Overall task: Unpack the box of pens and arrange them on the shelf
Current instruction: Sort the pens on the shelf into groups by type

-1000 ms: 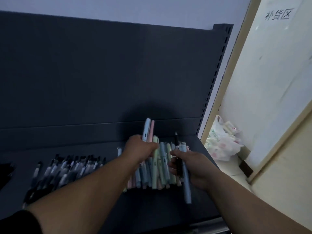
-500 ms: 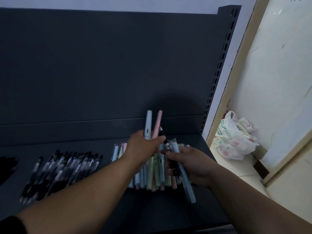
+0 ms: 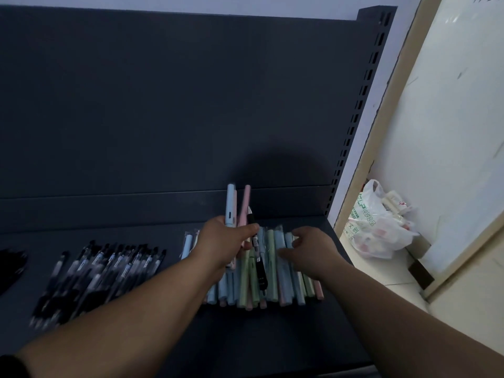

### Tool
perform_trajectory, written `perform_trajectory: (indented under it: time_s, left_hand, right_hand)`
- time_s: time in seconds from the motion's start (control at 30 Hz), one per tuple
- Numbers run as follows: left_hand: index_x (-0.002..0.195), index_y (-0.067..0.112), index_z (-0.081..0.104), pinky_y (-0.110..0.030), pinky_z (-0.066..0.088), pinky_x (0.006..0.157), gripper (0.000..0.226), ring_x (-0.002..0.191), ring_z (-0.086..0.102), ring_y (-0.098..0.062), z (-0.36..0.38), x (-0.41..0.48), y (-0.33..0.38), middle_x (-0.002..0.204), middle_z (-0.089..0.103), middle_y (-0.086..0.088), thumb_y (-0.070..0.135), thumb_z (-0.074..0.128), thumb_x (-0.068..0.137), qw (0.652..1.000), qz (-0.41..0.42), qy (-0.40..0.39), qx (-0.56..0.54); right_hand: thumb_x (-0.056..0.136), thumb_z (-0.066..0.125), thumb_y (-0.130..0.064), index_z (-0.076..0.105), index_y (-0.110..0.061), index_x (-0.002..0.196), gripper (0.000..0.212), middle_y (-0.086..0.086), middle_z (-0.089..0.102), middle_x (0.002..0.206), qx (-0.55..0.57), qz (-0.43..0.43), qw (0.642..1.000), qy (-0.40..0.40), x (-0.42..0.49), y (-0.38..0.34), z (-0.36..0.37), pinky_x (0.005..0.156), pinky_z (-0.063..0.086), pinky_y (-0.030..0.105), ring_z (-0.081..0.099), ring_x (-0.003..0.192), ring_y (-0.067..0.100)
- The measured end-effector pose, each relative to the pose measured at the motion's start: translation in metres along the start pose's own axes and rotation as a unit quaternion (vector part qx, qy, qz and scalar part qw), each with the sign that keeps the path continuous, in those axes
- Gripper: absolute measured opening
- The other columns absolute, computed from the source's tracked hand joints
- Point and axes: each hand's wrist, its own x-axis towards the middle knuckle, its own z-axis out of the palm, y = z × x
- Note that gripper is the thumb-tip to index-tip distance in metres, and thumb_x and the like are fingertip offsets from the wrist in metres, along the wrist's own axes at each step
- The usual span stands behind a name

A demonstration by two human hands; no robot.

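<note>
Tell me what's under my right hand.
Pastel pens in blue, green and pink, lying side by side on the shelf. The right hand covers their middles, so whether it grips one is unclear.

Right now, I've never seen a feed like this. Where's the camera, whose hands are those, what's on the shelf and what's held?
There is no machine here: these are a person's two bare hands. The single picture comes from a camera worn on the head, looking forward and down. On the dark shelf lie a row of pastel pens and, further left, a bunch of black pens. The left hand grips a blue pen and a pink pen, with one black pen seemingly pinched under its thumb. The right hand is relaxed over the pastel pens and holds nothing; whether it touches them I cannot tell. A plastic bag sits off to the right.
</note>
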Motion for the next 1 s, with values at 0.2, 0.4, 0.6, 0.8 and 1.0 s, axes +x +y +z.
perform_trajectory:
  time_s: [0.2,0.4,0.6,0.8,1.0]
  left_hand:
    - [0.093,0.011,0.063,-0.023,0.047,0.048,0.031,0.047,0.058,-0.005,0.000,-0.003,-0.002,0.063,0.062,0.004,0.027,0.081,0.074,1.000,-0.003,-0.011,0.000]
    - [0.091,0.013,0.065,-0.023,0.047,0.050,0.030,0.050,0.057,-0.006,0.003,-0.013,0.003,0.056,0.063,0.008,0.029,0.082,0.072,0.999,-0.016,-0.032,-0.037]
    - [0.097,0.009,0.064,-0.020,0.047,0.047,0.028,0.049,0.060,-0.004,0.000,-0.026,0.007,0.068,0.066,0.002,0.024,0.078,0.077,0.998,-0.016,-0.021,-0.061]
    - [0.094,0.005,0.063,-0.019,0.046,0.042,0.021,0.045,0.056,-0.007,-0.020,-0.042,0.008,0.067,0.063,-0.002,0.025,0.067,0.088,0.994,-0.024,0.005,-0.106]
    - [0.095,0.005,0.065,-0.019,0.046,0.042,0.020,0.046,0.056,-0.007,-0.052,-0.057,0.007,0.067,0.065,0.000,0.024,0.066,0.089,0.990,-0.031,0.037,-0.130]
  right_hand:
    - [0.080,0.073,-0.041,0.061,-0.021,0.123,0.049,-0.007,0.063,0.105,-0.047,-0.049,0.997,0.027,-0.007,0.010,0.005,0.060,0.034,0.011,0.053,0.085,0.006]
    - [0.080,0.066,-0.053,0.069,-0.033,0.094,0.025,-0.015,0.069,0.081,0.150,-0.137,0.979,0.006,-0.030,-0.005,0.000,0.056,0.040,0.003,0.063,0.074,-0.004]
    - [0.087,0.066,-0.037,0.071,-0.023,0.081,0.016,-0.010,0.072,0.072,0.183,-0.127,0.966,-0.129,-0.042,-0.011,0.001,0.055,0.043,0.010,0.062,0.060,-0.005]
    - [0.085,0.064,-0.048,0.072,-0.035,0.083,0.015,-0.004,0.062,0.057,0.182,-0.145,0.973,-0.001,-0.038,-0.014,-0.007,0.049,0.046,0.017,0.053,0.046,0.003]
    - [0.093,0.059,-0.013,0.067,-0.027,0.116,0.028,-0.004,0.070,0.096,0.095,-0.273,0.955,-0.070,-0.046,-0.045,0.006,0.080,0.056,0.026,0.071,0.078,0.008]
